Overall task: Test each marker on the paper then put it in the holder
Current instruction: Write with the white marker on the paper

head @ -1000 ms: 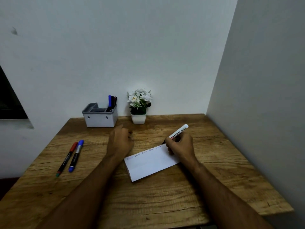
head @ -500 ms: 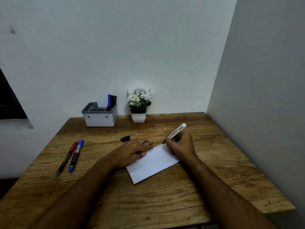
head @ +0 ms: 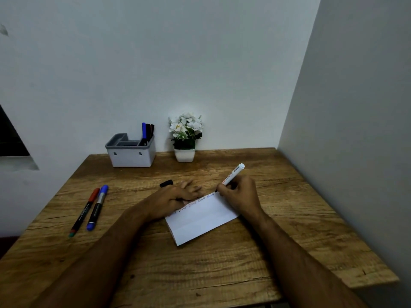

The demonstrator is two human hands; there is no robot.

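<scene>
A folded white paper (head: 204, 221) lies mid-table with several small scribbles along its far edge. My right hand (head: 241, 196) grips a white marker (head: 233, 174), its tip touching the paper's far right corner. My left hand (head: 175, 200) lies flat, fingers spread, pressing the paper's left end. A black cap (head: 166, 183) sits on the table just beyond my left fingers. Two capped markers lie at the left: a red-capped one (head: 84, 212) and a blue one (head: 97, 207). The grey holder (head: 131, 155) stands at the back with several markers (head: 147, 132) in its right compartment.
A small white pot of white flowers (head: 185, 136) stands right of the holder against the back wall. A grey side wall (head: 355, 130) borders the wooden table (head: 222, 274) on the right. The table's front-right edge is close to my right forearm.
My left hand moved from a raised fist beyond the paper down onto its left end, leaving the black cap on the table. The right hand keeps the marker tip at the paper's corner.
</scene>
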